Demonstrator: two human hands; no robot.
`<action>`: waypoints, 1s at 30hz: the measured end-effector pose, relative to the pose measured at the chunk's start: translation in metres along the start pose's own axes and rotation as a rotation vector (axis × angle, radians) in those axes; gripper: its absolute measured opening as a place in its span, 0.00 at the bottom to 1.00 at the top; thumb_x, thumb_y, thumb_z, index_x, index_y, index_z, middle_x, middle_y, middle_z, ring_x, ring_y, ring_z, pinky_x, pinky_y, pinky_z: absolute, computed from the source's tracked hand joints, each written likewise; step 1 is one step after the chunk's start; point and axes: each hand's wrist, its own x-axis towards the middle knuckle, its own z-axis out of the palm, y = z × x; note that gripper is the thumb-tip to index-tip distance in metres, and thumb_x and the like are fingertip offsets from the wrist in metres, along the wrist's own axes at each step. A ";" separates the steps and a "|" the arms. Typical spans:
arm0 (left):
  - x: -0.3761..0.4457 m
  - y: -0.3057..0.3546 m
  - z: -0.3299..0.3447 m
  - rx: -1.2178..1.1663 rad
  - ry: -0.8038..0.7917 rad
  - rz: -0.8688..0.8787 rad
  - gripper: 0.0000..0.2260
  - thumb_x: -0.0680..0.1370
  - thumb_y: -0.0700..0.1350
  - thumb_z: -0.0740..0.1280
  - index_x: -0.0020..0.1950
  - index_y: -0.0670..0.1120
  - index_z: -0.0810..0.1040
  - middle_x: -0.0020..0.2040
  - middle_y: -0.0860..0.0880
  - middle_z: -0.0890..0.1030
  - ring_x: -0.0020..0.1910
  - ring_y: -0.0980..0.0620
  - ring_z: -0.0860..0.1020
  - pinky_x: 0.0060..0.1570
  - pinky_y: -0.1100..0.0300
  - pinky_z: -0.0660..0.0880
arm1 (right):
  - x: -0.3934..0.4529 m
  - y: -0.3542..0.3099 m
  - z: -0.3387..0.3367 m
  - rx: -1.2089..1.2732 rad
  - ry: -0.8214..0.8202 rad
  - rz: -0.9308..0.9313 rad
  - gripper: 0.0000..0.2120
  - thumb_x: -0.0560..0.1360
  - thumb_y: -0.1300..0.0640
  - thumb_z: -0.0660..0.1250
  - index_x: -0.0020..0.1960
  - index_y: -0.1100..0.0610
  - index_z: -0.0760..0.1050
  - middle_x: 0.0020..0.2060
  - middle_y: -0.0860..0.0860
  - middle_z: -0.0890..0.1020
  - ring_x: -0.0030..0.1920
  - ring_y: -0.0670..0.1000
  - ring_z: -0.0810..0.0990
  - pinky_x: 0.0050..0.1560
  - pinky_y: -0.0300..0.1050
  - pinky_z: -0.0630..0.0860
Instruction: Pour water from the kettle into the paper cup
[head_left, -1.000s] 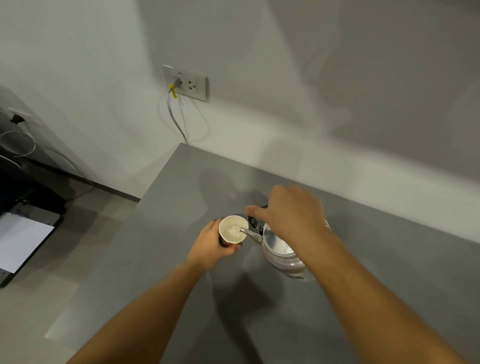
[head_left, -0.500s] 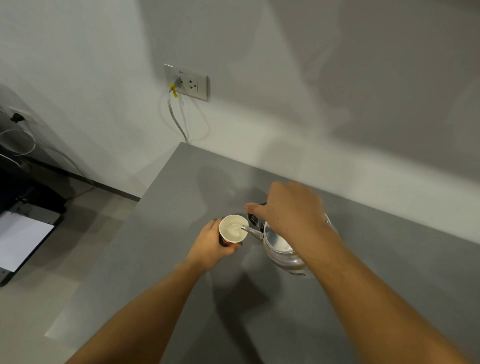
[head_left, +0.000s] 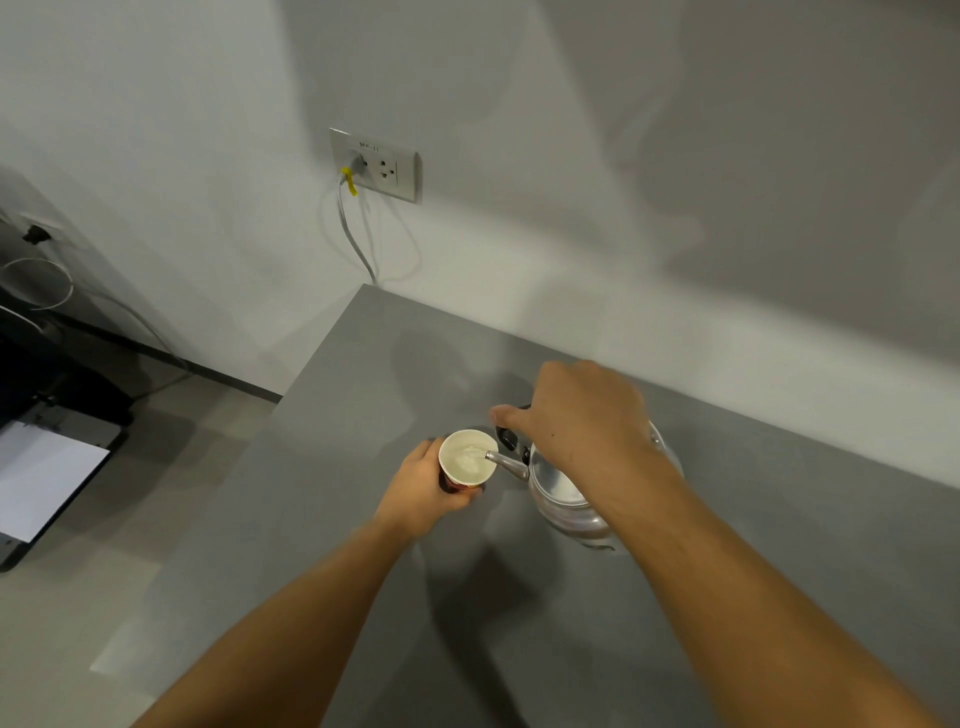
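Note:
A white paper cup (head_left: 466, 458) with a red lower band stands on the grey table (head_left: 322, 467), and my left hand (head_left: 423, 491) wraps around its left side. A silver metal kettle (head_left: 563, 496) is tilted to the left, its spout reaching over the cup's rim. Water shows inside the cup at the spout's tip. My right hand (head_left: 582, 413) grips the kettle's black handle from above and hides most of it.
A wall socket (head_left: 375, 165) with a plugged white cable hangs on the wall behind the table's far left corner. The table's left edge runs close to the cup. On the floor at the left lies a black device with white paper (head_left: 36, 480).
The kettle has tipped a little further toward the cup and its spout sits deeper over the rim. Both hands have stayed almost in place.

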 end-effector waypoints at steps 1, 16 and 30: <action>0.000 0.000 0.000 0.002 -0.001 0.000 0.34 0.64 0.59 0.78 0.68 0.55 0.74 0.57 0.56 0.77 0.55 0.57 0.76 0.54 0.64 0.71 | 0.000 0.000 0.000 -0.002 0.000 -0.001 0.26 0.69 0.34 0.70 0.27 0.52 0.67 0.27 0.50 0.71 0.25 0.49 0.67 0.25 0.42 0.58; 0.000 0.000 0.001 0.009 0.001 0.000 0.34 0.65 0.57 0.79 0.69 0.54 0.74 0.58 0.55 0.77 0.57 0.56 0.76 0.53 0.70 0.68 | 0.001 -0.003 -0.001 -0.010 0.006 0.006 0.24 0.69 0.37 0.71 0.27 0.53 0.68 0.26 0.50 0.72 0.25 0.50 0.68 0.25 0.42 0.58; 0.000 -0.002 0.001 0.003 -0.002 -0.007 0.35 0.64 0.60 0.78 0.69 0.55 0.73 0.58 0.56 0.77 0.58 0.56 0.76 0.55 0.65 0.70 | 0.001 -0.004 -0.002 -0.025 0.012 0.006 0.24 0.69 0.38 0.72 0.27 0.53 0.69 0.26 0.50 0.72 0.25 0.49 0.68 0.25 0.42 0.58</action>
